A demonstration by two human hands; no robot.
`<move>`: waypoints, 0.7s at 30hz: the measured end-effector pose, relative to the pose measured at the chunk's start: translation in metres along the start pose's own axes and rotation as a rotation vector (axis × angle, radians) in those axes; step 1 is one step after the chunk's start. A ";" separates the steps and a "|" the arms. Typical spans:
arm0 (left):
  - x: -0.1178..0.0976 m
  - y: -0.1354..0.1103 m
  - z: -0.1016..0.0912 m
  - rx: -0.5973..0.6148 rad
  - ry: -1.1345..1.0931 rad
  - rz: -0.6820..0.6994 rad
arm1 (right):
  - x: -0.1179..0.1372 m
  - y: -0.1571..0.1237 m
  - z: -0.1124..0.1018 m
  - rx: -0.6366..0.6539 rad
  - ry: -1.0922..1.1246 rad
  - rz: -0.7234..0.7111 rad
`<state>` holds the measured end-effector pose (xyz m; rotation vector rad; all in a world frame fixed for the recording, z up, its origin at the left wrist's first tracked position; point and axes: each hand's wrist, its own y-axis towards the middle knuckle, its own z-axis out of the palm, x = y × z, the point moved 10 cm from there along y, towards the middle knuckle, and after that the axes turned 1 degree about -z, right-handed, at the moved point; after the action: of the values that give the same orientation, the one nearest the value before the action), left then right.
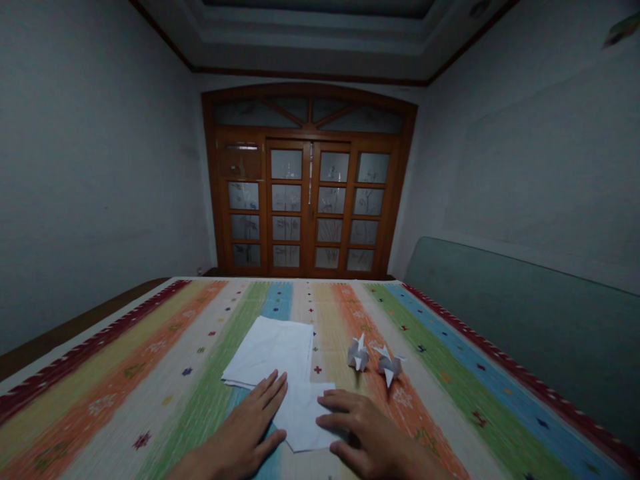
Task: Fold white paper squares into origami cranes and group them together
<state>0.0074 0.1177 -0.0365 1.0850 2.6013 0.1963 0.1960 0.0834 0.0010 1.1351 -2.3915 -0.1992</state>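
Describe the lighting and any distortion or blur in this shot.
In the head view, the light is dim and the side wall is shadowed; wide-angle distortion splays the striped cover outward; the left hand and right hand look fairly sharp, without obvious blur.

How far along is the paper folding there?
Done: a folded white paper figure and a second folded white paper figure stand on the multicoloured striped woven cover. In hand: a white paper sheet lies under the open left hand and open right hand. Left: a flat stack of white paper sheets lies beside them, unfolded as far as can be seen.
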 end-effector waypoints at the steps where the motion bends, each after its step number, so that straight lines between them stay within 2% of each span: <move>1: -0.003 0.000 0.001 0.014 -0.021 0.005 | 0.000 0.000 0.001 0.008 -0.004 0.001; 6: -0.011 0.001 0.002 0.047 -0.091 -0.004 | -0.002 -0.002 0.004 0.029 -0.025 -0.010; 10: -0.018 0.005 -0.006 0.020 -0.074 -0.004 | -0.003 -0.001 0.003 0.006 -0.016 -0.010; 15: -0.037 0.009 -0.021 -0.090 0.073 0.132 | -0.002 0.000 0.004 0.020 -0.022 -0.008; 21: -0.047 0.008 -0.016 -0.192 0.171 0.266 | -0.007 -0.003 0.008 -0.014 0.000 -0.031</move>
<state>0.0379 0.0899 -0.0085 1.3920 2.5070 0.6106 0.1986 0.0862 -0.0097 1.1662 -2.3703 -0.2254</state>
